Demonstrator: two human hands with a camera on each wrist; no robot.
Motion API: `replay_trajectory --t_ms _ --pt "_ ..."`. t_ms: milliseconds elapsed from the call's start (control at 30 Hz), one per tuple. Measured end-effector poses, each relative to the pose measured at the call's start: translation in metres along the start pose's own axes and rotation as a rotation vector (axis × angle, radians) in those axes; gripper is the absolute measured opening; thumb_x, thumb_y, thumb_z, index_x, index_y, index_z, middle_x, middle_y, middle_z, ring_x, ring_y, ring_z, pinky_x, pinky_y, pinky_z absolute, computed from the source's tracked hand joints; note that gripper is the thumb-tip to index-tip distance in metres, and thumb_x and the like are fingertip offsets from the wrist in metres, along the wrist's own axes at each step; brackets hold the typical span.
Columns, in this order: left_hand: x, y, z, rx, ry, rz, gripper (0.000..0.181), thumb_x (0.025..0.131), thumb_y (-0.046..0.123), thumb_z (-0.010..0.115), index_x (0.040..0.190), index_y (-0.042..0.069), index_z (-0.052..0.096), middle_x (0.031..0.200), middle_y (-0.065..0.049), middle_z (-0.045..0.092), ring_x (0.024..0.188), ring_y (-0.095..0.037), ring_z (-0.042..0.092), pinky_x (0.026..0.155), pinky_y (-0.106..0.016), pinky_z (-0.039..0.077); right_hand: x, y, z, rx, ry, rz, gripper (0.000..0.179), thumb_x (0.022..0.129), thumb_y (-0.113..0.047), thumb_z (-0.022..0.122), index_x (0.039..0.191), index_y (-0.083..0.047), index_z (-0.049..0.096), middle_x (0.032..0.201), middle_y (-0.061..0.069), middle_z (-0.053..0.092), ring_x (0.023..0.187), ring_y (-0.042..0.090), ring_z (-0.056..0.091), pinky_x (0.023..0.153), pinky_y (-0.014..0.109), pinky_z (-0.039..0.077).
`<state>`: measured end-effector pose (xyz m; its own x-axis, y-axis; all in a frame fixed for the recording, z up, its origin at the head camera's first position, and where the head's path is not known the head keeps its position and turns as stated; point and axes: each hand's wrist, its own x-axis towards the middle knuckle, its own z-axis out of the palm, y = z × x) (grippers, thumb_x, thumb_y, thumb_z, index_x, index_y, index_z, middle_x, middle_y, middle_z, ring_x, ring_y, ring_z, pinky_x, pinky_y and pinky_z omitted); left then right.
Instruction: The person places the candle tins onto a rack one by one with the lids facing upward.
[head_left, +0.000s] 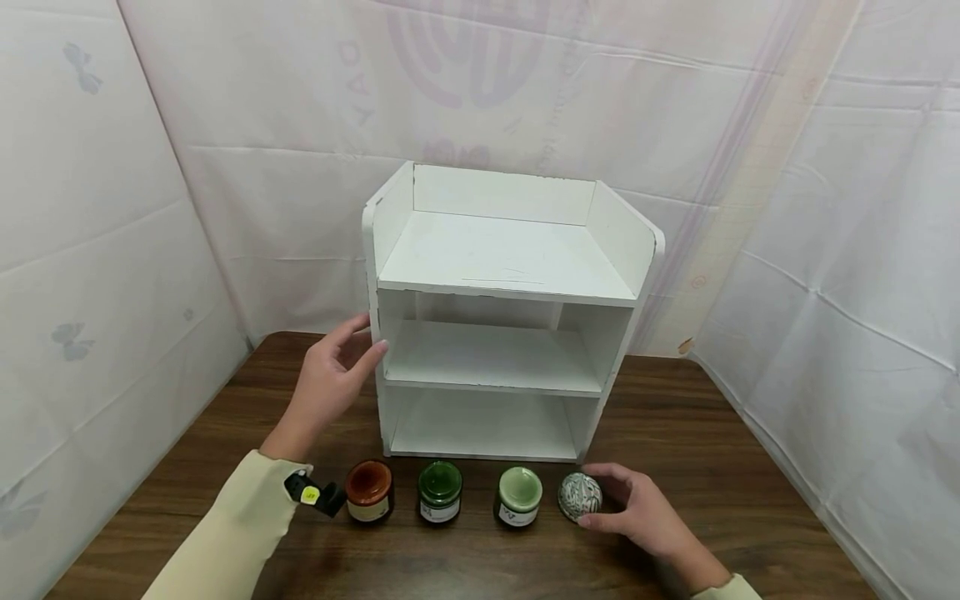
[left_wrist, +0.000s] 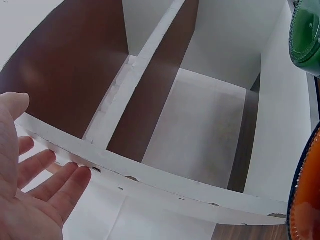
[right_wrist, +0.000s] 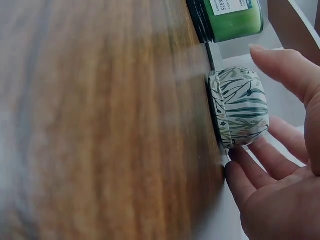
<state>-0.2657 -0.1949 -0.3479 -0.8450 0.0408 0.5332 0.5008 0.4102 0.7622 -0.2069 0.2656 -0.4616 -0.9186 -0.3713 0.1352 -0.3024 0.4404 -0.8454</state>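
Note:
My left hand (head_left: pixel 335 375) is at the left side panel of a white shelf unit (head_left: pixel 510 382), its thumb in front and its fingers along the outer side. In the left wrist view those fingers (left_wrist: pixel 70 187) look fairly straight against the panel edge. My right hand (head_left: pixel 637 510) is around a small round tin (head_left: pixel 580 497) with a leaf pattern, which rests on the table. The right wrist view shows the thumb (right_wrist: pixel 280 62) apart from the tin and the other fingers loosely bent beside it.
Left of the tin, in a row before the shelf, stand a light green candle jar (head_left: pixel 520 497), a dark green jar (head_left: pixel 440 492) and an orange-brown jar (head_left: pixel 369 492). The light green jar sits black lid down. White sheets (head_left: pixel 300 208) enclose the wooden table (head_left: pixel 675 433).

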Motion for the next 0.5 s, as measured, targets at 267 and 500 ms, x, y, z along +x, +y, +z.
replay_trajectory --t_ms 267,500 --pt "0.0026 -0.0017 -0.0011 0.017 0.005 -0.010 0.055 0.103 0.031 0.065 0.152 0.010 0.050 0.149 -0.015 0.058 0.127 -0.034 0.064 0.089 -0.005 0.050 0.0022 0.0004 0.0002 -0.010 -0.010 -0.011 0.068 0.079 -0.023 0.090 0.134 0.002 0.060 0.134 0.020 0.064 0.124 0.024 0.063 0.104 0.021 0.051" --pt "0.0044 -0.0019 -0.0034 0.029 -0.003 -0.022 0.055 0.102 0.031 0.066 0.150 0.007 0.052 0.146 -0.017 0.060 0.126 -0.036 0.064 0.086 -0.004 0.049 0.0060 -0.0008 0.0011 -0.028 -0.018 0.008 0.069 0.079 -0.023 0.090 0.136 0.002 0.060 0.135 0.019 0.064 0.123 0.034 0.064 0.098 0.018 0.052"
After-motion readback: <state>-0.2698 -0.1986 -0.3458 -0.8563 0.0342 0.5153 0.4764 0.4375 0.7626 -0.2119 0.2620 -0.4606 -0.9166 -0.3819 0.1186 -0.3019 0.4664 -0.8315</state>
